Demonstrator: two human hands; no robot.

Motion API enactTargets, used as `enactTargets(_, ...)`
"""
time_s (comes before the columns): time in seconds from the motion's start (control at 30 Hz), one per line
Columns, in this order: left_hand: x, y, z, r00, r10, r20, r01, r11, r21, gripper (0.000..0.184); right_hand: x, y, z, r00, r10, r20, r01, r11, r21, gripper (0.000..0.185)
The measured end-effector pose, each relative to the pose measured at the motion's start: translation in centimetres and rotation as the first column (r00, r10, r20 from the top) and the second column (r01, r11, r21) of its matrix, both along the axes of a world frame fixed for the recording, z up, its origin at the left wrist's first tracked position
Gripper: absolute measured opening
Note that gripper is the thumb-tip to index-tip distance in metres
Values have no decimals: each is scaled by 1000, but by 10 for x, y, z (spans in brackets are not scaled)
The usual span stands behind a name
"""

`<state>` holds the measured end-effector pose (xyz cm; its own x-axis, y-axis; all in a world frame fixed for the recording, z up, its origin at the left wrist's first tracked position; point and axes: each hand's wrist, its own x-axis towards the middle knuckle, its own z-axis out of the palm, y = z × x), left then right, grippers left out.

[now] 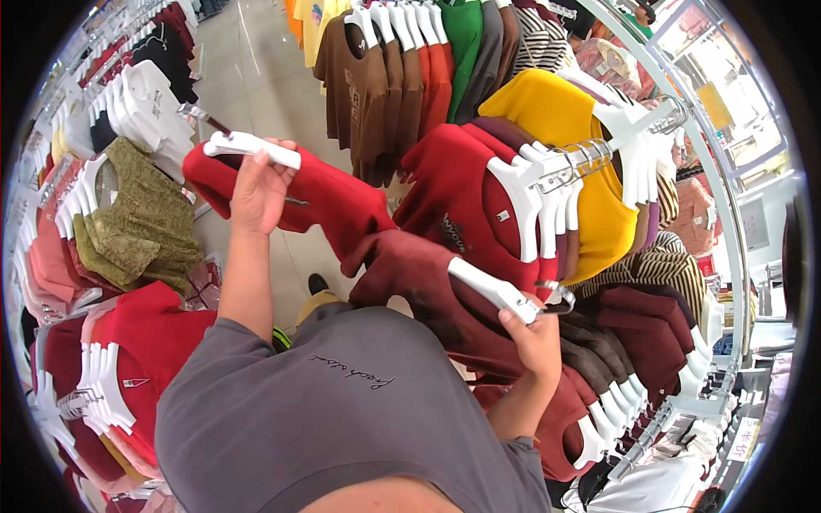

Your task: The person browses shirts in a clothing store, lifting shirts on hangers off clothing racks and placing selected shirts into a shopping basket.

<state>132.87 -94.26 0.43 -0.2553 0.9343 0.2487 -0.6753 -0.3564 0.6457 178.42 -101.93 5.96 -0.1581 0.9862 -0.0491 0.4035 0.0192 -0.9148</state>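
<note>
My left hand is closed on a white hanger that carries a bright red shirt. The red cloth spreads right from the hanger, above the floor. Lower right, my right hand grips another white hanger near its metal hook. A dark red shirt hangs from that one and stretches across in front of my chest. The two garments meet or overlap in the middle; I cannot tell if they touch.
Close ahead, a metal rail holds red and yellow shirts on white hangers. Brown shirts hang farther off. On the left are an olive lace top and a rack with a red garment. Maroon shirts hang at right.
</note>
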Motion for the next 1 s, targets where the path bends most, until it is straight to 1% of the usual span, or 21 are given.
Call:
enactTargets(0.03, -7, -3, 1, 998, 57, -4, -57, 998, 23, 27, -3, 5, 5, 1000, -24, 8, 24, 997, -67, 31)
enactTargets(0.1, -17, -11, 9, 987, 157, -34, -156, 988, 16, 25, -6, 20, 10, 996, 9, 88, -8, 1000, -12, 32)
enactTargets(0.13, -24, -14, 11, 982, 181, -47, -180, 983, 40, 24, -8, 27, 12, 996, 11, 89, -11, 1000, -6, 31)
enactTargets(0.17, -27, -17, 15, 977, 206, -59, -203, 977, 65, 23, -11, 32, 18, 990, 13, 143, -14, 1000, 10, 27)
enactTargets(0.23, -24, -19, 28, 945, 323, -46, -320, 945, 71, 22, -18, 43, 25, 990, -33, 140, 31, 999, 13, 28)
enactTargets(0.27, -31, -19, 27, 945, 322, -61, -315, 944, 98, 24, -19, 50, 25, 986, -47, 161, 43, 999, 31, 28)
enactTargets(0.3, -38, -18, 29, 944, 320, -79, -309, 943, 127, 27, -24, 55, 30, 990, -42, 135, 37, 998, 41, 28)
enactTargets(0.33, -40, -17, 32, 946, 312, -86, -300, 944, 135, 27, -25, 62, 27, 990, -54, 130, 47, 997, 53, 29)
enactTargets(0.4, -41, -19, 45, 930, 364, -54, -357, 927, 114, 21, -29, 73, 23, 994, -59, 87, 52, 996, 79, 30)
enactTargets(0.43, -43, -19, 48, 933, 354, -66, -345, 931, 123, 21, -30, 78, 21, 994, -63, 86, 56, 995, 83, 30)
enactTargets(0.5, -50, -18, 51, 914, 397, -85, -386, 914, 127, 23, -39, 85, 24, 994, -93, 62, 88, 993, 82, 31)
enactTargets(0.53, -52, -17, 53, 920, 385, -77, -375, 919, 123, 25, -41, 88, 23, 993, -110, 44, 106, 991, 81, 31)
enactTargets(0.6, -59, -15, 52, 935, 347, -77, -336, 933, 131, 25, -44, 95, 20, 994, -107, -1, 106, 986, 130, 41)
enactTargets(0.63, -62, -14, 52, 944, 325, -60, -316, 940, 133, 26, -47, 96, 21, 992, -124, -18, 125, 984, 127, 41)
enactTargets(0.7, -60, -11, 53, 943, 321, -90, -308, 943, 130, 26, -54, 98, 25, 986, -162, -32, 164, 985, 60, 41)
enactTargets(0.73, -60, -10, 53, 950, 299, -87, -289, 951, 107, 29, -54, 102, 23, 990, -141, -3, 141, 989, 41, 41)
enactTargets(0.77, -60, -9, 52, 957, 278, -85, -271, 959, 86, 32, -55, 106, 17, 988, -156, -19, 156, 987, 40, 41)
enactTargets(0.83, -60, -5, 50, 955, 273, -113, -263, 960, 94, 29, -57, 112, 1, 991, -132, 21, 129, 986, 104, 45)
enactTargets(0.87, -59, -4, 50, 962, 258, -93, -250, 964, 92, 30, -59, 112, 1, 990, -142, 7, 140, 985, 102, 45)
enactTargets(0.93, -57, -4, 50, 969, 241, -62, -234, 967, 97, 31, -62, 112, 2, 987, -114, 116, 106, 992, 73, 48)
enactTargets(1.0, -55, -5, 52, 975, 213, -62, -206, 973, 104, 31, -59, 113, -6, 981, -134, 140, 125, 990, 73, 49)
